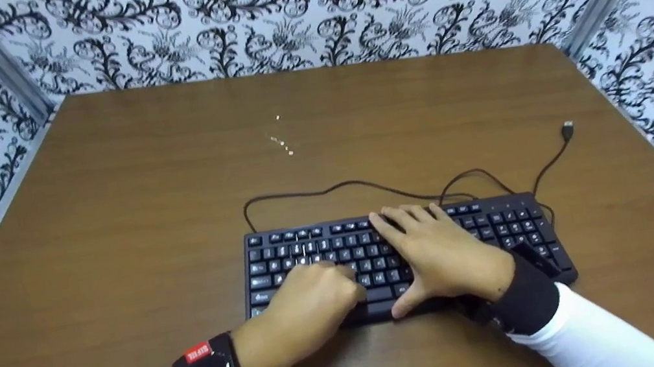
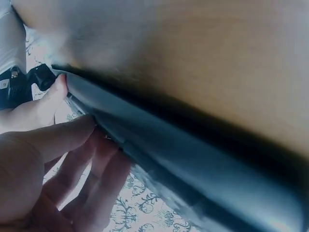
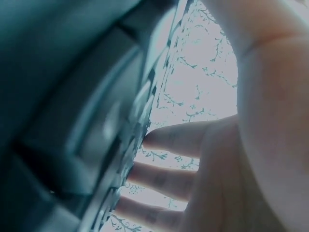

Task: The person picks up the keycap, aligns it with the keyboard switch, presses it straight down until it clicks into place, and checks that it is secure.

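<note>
A black keyboard (image 1: 380,311) lies flat on the brown table. Over the left-middle keys is my left hand (image 1: 311,291), its fingers bent down so that the fingertips are hidden from above. The left wrist view has the thumb (image 2: 72,135) and bent fingers of that hand close together at the keys, along the keyboard's front edge (image 2: 169,135). I cannot tell whether they pinch anything. My right hand (image 1: 436,251) spreads across the right-middle keys, fingertips near the top row and thumb at the front edge. From the right wrist, its fingers (image 3: 164,179) reach straight to the keys (image 3: 108,125).
Behind the keyboard its black cable (image 1: 328,191) lies in loose curves, ending in a USB plug (image 1: 567,131) at the right. Small bright specks (image 1: 282,143) show on the table (image 1: 138,193). Patterned black-and-white panels (image 1: 287,12) border the back and sides.
</note>
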A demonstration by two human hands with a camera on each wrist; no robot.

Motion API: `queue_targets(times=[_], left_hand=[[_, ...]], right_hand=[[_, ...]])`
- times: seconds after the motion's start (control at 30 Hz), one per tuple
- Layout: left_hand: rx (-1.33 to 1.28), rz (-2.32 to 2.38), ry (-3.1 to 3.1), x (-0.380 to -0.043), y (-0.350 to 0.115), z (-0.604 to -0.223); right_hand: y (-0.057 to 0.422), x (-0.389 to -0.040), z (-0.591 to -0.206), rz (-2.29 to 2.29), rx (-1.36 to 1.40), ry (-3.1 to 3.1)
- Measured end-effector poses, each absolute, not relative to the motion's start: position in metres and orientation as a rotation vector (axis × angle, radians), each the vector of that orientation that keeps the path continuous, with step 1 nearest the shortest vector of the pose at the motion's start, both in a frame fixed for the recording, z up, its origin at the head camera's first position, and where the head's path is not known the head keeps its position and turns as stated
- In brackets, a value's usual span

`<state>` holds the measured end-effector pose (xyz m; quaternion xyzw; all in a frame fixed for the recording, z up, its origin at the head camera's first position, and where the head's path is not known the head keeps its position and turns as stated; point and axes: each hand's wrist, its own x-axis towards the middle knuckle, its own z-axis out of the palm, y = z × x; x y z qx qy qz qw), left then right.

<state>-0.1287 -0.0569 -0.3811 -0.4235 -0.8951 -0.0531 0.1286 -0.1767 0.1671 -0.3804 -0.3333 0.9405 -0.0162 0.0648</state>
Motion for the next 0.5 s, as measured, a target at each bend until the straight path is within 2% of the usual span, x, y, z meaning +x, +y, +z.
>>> queue_targets(times=[0.13, 0.3, 0.5], left_hand=[[-1.221, -0.253, -2.588, -0.142, -0.058, -0.377], [-0.966, -0.319, -2.604, -0.186, -0.068, -0.362], [-0.596, -0.245, -2.936, -0.254, -0.083, -0.341]], right_hand=[[0.166, -0.177, -0.387, -0.106, -0.986, 2.799], [0.165, -0.181, -0.378, -0.241, -1.006, 2.766], [0.151, -0.226, -0.346, -0.327, -1.279, 2.949]])
